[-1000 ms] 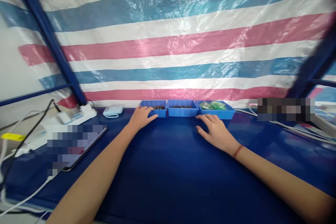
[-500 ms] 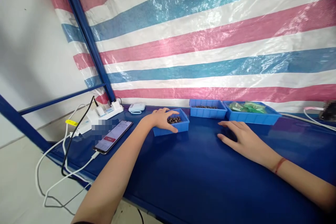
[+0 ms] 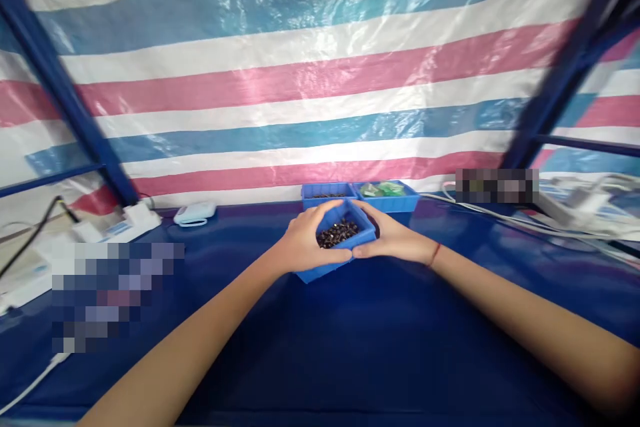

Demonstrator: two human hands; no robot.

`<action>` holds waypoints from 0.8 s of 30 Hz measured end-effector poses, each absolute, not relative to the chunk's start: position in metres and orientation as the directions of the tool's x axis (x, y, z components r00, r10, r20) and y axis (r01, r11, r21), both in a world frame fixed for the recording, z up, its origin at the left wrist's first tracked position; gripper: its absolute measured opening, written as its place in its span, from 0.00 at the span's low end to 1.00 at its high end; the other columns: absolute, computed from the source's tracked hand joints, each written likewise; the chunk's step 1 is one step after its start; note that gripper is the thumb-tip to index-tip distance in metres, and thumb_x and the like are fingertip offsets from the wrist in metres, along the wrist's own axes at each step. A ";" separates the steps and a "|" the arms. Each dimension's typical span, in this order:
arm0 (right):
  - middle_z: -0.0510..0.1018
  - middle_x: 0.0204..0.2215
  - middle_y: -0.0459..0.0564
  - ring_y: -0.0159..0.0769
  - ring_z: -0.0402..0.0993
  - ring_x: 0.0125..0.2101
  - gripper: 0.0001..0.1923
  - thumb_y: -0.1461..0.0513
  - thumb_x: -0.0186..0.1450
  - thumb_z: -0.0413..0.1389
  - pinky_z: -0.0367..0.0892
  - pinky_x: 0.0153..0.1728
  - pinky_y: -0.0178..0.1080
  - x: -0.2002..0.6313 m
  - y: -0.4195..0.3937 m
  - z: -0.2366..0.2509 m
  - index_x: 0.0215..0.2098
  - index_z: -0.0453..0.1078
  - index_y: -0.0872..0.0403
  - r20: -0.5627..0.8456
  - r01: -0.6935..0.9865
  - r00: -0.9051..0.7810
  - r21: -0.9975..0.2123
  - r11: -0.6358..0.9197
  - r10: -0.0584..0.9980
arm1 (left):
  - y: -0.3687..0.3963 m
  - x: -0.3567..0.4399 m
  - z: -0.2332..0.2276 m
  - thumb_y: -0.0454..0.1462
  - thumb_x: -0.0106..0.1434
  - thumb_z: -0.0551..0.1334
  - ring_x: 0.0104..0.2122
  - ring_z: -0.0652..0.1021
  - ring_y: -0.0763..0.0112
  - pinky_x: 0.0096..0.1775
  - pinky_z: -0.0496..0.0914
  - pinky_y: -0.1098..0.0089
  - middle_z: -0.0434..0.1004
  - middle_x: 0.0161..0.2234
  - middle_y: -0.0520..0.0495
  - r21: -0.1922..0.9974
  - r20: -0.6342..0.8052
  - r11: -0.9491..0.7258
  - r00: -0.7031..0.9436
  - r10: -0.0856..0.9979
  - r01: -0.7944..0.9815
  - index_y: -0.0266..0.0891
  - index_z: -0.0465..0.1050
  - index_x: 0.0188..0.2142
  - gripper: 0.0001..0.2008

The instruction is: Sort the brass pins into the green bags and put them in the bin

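Note:
A small blue tray point(image 3: 320, 271) filled with tiny dark pieces sits in the middle of the blue table, turned at an angle. My left hand point(image 3: 301, 245) wraps its left side and my right hand point(image 3: 390, 238) wraps its right side, thumbs meeting at the tray's near rim. Behind it stand two more blue trays against the striped sheet: one point(image 3: 326, 191) with dark pieces, one point(image 3: 400, 201) with green packets.
The blue table top point(image 3: 320, 347) stretches toward me. At the far left lie a white power strip point(image 3: 131, 221), a small white device point(image 3: 194, 214) and white cables. More white cables point(image 3: 560, 227) run along the right. Blue frame posts point(image 3: 65, 93) stand at both sides.
My left hand pulled the left tray out of the row toward me and to the centre. My right hand left the table top and closed on the tray's other side.

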State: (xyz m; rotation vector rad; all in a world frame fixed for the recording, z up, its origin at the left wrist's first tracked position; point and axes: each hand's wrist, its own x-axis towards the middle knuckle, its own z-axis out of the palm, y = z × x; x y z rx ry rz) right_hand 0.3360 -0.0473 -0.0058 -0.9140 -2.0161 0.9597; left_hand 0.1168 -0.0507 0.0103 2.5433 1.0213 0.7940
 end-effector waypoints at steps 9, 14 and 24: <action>0.61 0.62 0.57 0.54 0.59 0.60 0.52 0.59 0.48 0.69 0.58 0.59 0.56 0.366 -0.045 0.017 0.66 0.50 0.52 0.343 0.318 -0.390 -0.821 0.474 0.855 | -0.043 0.126 -0.031 0.55 0.67 0.48 0.67 0.36 0.54 0.62 0.45 0.45 0.29 0.70 0.47 0.580 0.333 -0.616 0.535 0.776 0.533 0.51 0.39 0.67 0.33; 0.52 0.66 0.58 0.51 0.51 0.64 0.55 0.57 0.49 0.68 0.53 0.61 0.54 0.352 -0.051 0.010 0.68 0.44 0.51 0.413 0.201 -0.214 -0.868 0.453 0.885 | -0.041 0.127 -0.041 0.54 0.69 0.41 0.66 0.34 0.57 0.63 0.43 0.47 0.20 0.68 0.48 0.546 0.267 -0.626 0.593 0.760 0.557 0.49 0.28 0.68 0.34; 0.72 0.52 0.54 0.48 0.71 0.52 0.37 0.52 0.56 0.64 0.67 0.52 0.54 0.336 -0.049 -0.019 0.59 0.57 0.49 0.397 0.076 -0.333 -0.893 0.444 0.855 | -0.046 0.133 -0.036 0.53 0.70 0.36 0.67 0.39 0.59 0.63 0.48 0.52 0.26 0.69 0.47 0.393 0.155 -0.682 0.687 0.710 0.616 0.47 0.29 0.68 0.31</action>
